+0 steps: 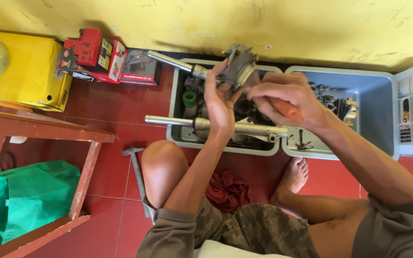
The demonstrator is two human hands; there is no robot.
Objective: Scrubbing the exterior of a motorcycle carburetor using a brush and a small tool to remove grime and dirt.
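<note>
The metal part, a grey cast piece that looks like a small carburettor body, is held up in front of the person, above the grey tray of parts on the red tiled floor. The left hand has its grip closed around the lower side of it, fingers reaching up. The right hand has its grip closed on an orange-handled tool, probably a screwdriver, whose tip I cannot see where it meets the part.

Risks, as I judge them: the tool could slip off and jab the left palm, since that hand sits directly behind the work. A loosened screw or small piece could drop into the cluttered tray, or roll off onto the tiles by the bare foot.

The part itself looks dull, worn and a little grimy, with irregular lugs and edges; its finer details are too small to make out.

Beyond it lie two chromed fork tubes across the tray, a second grey bin holding dark engine bits, and red boxes against the yellow wall.
</note>
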